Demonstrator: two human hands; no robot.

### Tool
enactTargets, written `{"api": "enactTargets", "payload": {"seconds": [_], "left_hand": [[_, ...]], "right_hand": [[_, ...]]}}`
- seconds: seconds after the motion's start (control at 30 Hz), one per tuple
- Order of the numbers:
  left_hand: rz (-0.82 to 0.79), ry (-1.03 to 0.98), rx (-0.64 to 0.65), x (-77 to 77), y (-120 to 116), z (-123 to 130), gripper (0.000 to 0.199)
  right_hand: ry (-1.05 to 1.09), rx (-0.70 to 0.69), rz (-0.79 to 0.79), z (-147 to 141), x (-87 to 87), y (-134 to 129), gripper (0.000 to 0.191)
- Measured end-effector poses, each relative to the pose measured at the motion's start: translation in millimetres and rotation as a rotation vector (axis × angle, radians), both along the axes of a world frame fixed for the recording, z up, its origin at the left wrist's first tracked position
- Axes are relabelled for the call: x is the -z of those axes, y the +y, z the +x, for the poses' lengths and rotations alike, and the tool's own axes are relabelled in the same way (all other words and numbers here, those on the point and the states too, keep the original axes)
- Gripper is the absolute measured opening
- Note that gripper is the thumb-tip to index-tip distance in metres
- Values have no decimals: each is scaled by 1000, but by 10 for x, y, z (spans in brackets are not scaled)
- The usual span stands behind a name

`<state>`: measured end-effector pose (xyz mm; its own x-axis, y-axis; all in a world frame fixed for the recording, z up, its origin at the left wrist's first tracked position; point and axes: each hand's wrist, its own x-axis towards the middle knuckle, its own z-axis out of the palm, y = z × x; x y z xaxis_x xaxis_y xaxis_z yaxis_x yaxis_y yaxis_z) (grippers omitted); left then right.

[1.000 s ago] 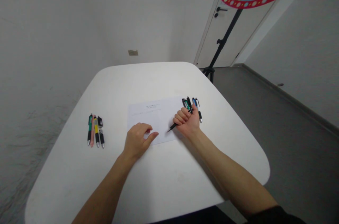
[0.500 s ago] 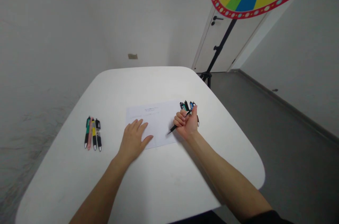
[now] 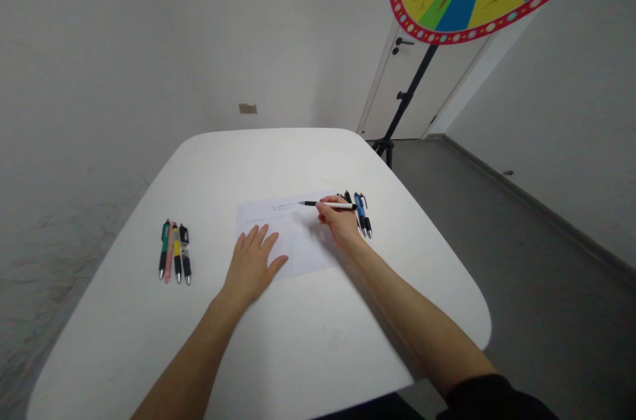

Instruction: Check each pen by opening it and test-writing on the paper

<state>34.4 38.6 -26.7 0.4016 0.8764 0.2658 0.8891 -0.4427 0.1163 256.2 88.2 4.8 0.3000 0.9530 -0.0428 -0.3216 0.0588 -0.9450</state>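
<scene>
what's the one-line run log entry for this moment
left hand: spread on paper | right hand: holding white-and-black pen | other pens: left and right of paper

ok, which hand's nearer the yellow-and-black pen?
Left. The left hand is spread on the paper, to the right of the yellow-and-black pen; the right hand is farther right, holding a white-and-black pen.
</scene>
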Motion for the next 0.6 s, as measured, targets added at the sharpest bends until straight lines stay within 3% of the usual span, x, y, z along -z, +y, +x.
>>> {"api": "enactTargets", "payload": {"seconds": [0.1,0.2,0.3,0.43,0.6], "left_hand": [[-10,5,-4,-7,-2,4,50],[-11,7,-3,-9,-6,6,50],[-10,7,1,-11,-6,9,50],[-23,13,-8,-30,-2,16,50],[-40,16,-14,-51,-1,21,49]], "right_hand": [[-166,1,18,-18,48,67,24],[-242,-73,16,-36,101,132,6],[-357,-189,69,-60,121,164,13],[-534,-132,40,-96,124,167,6],[-472,-94,-8,-135,156,185,8]]}}
